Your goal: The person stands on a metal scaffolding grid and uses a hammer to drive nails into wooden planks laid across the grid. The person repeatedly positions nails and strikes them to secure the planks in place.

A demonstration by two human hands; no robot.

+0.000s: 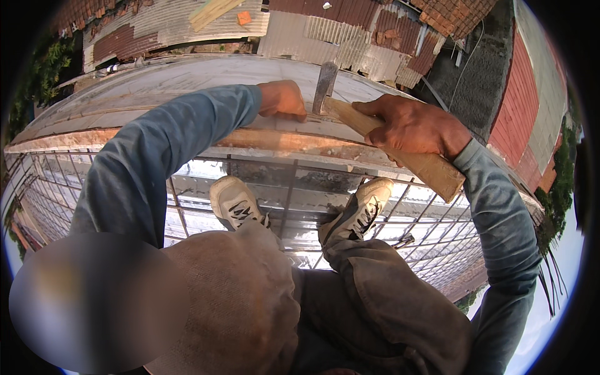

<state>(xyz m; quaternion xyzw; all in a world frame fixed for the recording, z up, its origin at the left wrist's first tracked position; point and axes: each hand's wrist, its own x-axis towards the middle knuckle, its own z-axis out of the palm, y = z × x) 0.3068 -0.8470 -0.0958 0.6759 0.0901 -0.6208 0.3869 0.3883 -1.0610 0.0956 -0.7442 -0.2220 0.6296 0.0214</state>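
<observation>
Along the edge of the timber (269, 140) in the head view, the hammer (342, 114) sits just right of the left hand (282, 101), its metal head close to the curled fingertips. The right hand (415, 124) has its grip wrapped round the wooden handle, whose butt sticks out past the palm. The left grip is bent down toward the timber; whether it pinches anything small cannot be told. The step looks like hammer work at this edge, and doing it well would mean keeping the left fingertips clear of the metal head, striking square in short, controlled blows, and holding farther back on the handle for harder ones. Both shoes (230, 194) show over open bars (289, 195), so a steady stance matters, and anything dropped might slip through the gaps.
</observation>
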